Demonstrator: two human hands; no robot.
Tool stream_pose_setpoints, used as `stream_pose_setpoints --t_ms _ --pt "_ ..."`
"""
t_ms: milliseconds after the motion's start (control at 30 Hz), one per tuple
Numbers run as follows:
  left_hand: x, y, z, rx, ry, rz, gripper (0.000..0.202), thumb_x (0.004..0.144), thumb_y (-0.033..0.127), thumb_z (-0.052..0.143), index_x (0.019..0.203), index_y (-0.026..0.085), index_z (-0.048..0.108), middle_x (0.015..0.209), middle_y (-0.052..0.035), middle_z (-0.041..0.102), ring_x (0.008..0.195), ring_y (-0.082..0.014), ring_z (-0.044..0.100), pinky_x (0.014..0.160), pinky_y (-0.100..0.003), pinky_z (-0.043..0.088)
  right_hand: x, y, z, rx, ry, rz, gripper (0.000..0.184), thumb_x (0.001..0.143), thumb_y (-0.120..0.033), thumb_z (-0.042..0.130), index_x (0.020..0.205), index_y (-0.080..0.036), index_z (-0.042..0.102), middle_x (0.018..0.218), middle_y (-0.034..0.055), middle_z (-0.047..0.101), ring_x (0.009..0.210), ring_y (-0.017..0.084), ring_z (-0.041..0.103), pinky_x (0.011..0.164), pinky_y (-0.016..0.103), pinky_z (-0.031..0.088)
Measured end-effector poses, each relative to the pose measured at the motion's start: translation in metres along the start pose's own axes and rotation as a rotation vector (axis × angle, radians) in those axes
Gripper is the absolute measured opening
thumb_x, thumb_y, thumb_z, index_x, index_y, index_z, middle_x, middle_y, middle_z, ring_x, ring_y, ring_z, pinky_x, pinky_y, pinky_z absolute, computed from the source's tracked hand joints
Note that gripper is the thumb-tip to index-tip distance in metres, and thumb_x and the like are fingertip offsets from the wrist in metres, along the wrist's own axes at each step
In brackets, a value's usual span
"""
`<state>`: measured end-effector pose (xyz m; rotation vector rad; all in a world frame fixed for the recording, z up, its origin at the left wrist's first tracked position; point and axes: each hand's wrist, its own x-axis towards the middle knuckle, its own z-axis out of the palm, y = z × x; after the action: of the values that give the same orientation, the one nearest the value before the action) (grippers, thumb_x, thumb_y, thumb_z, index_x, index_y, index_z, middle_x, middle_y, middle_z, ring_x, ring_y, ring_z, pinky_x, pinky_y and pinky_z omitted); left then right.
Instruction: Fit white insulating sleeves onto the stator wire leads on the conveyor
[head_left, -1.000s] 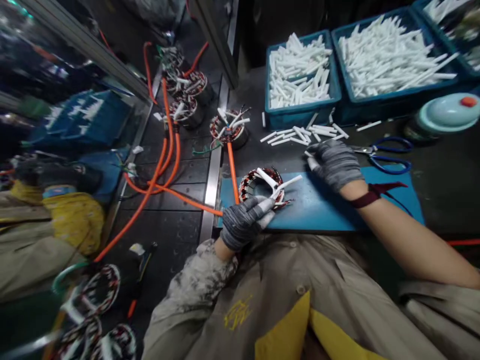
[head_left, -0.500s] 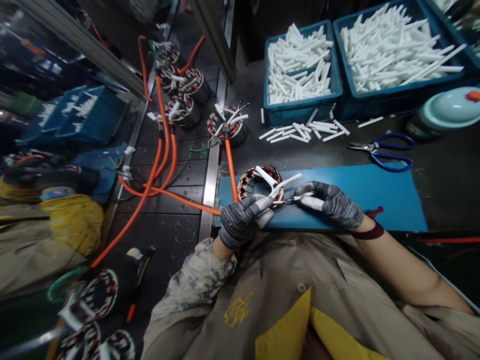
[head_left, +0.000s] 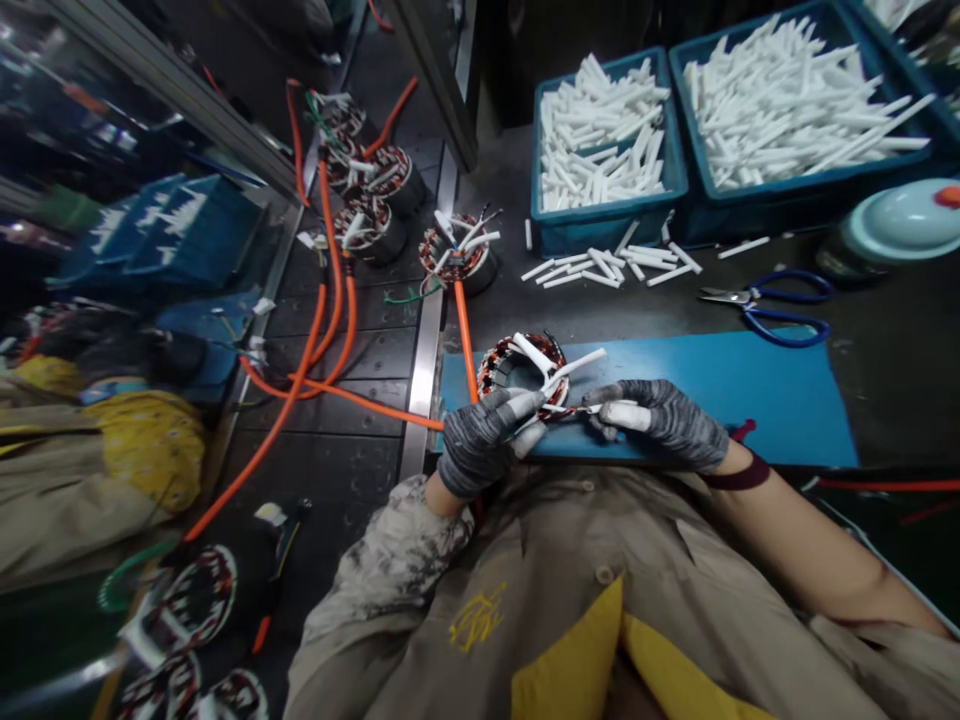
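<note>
Right hand [head_left: 660,422] pinched on a white tube [head_left: 593,408] at a lead's tip [head_left: 574,409]; left hand [head_left: 480,440] clamped on the wound ring's [head_left: 493,369] near edge.
Ring: red-brown and black windings, pale inner wall, open centre, white sleeves [head_left: 582,366] branching; sits on blue mat [head_left: 720,375], left end.

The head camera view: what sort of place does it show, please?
Probably a factory assembly line: wire-wound rings sit at several spots, blue bins hold many white tubes, and another person's yellow sleeve shows at the left.
</note>
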<state>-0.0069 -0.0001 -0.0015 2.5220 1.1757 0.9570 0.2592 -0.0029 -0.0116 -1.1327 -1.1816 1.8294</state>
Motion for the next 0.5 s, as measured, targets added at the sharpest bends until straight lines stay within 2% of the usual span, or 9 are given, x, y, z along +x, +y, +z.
stream_pose_setpoints --t_ms 133,233,300,367,500 --pt "0.000 0.000 -0.001 -0.009 -0.014 -0.027 0.026 0.097 0.034 0.067 0.119 0.021 0.071 0.107 -0.0073 0.079 0.093 -0.0178 0.078 0.082 -0.028 0.064 -0.001 -0.010 0.008 0.010 -0.046 0.061 0.040 0.089 -0.054 0.071 0.075 -0.017 0.077 0.068 0.0035 0.071 0.060 0.014 0.060 0.065 0.030 0.048" --pt "0.000 0.000 -0.002 -0.008 -0.023 -0.036 0.025 0.097 0.035 0.067 0.118 0.021 0.072 0.107 -0.0073 0.079 0.092 -0.0177 0.078 0.083 -0.028 0.065 0.004 -0.012 0.009 0.047 -0.114 0.078 0.040 0.088 -0.054 0.071 0.076 -0.017 0.077 0.067 0.0033 0.071 0.060 0.014 0.060 0.065 0.031 0.048" --pt "0.001 0.000 -0.002 -0.019 -0.027 -0.030 0.024 0.098 0.035 0.066 0.117 0.021 0.072 0.106 -0.0071 0.079 0.092 -0.0171 0.078 0.081 -0.027 0.065 0.006 -0.011 0.008 -0.007 -0.113 0.092 0.042 0.087 -0.057 0.070 0.074 -0.017 0.076 0.063 0.0023 0.069 0.058 0.014 0.058 0.061 0.030 0.046" --pt "0.002 0.002 -0.001 -0.016 -0.017 0.004 0.022 0.097 0.032 0.067 0.115 0.021 0.072 0.106 -0.0069 0.080 0.091 -0.0169 0.078 0.079 -0.026 0.065 0.005 -0.010 0.010 -0.209 -0.057 0.067 0.041 0.087 -0.058 0.069 0.076 -0.019 0.077 0.063 0.0022 0.069 0.058 0.015 0.058 0.059 0.031 0.045" --pt "0.002 0.006 0.000 0.078 0.025 0.054 0.022 0.094 0.028 0.069 0.115 0.021 0.072 0.104 -0.0056 0.080 0.089 -0.0178 0.079 0.077 -0.027 0.065 -0.005 -0.013 0.017 -0.728 0.221 -0.129 0.036 0.088 -0.054 0.066 0.084 -0.022 0.082 0.075 0.0074 0.076 0.070 0.023 0.066 0.066 0.035 0.048"
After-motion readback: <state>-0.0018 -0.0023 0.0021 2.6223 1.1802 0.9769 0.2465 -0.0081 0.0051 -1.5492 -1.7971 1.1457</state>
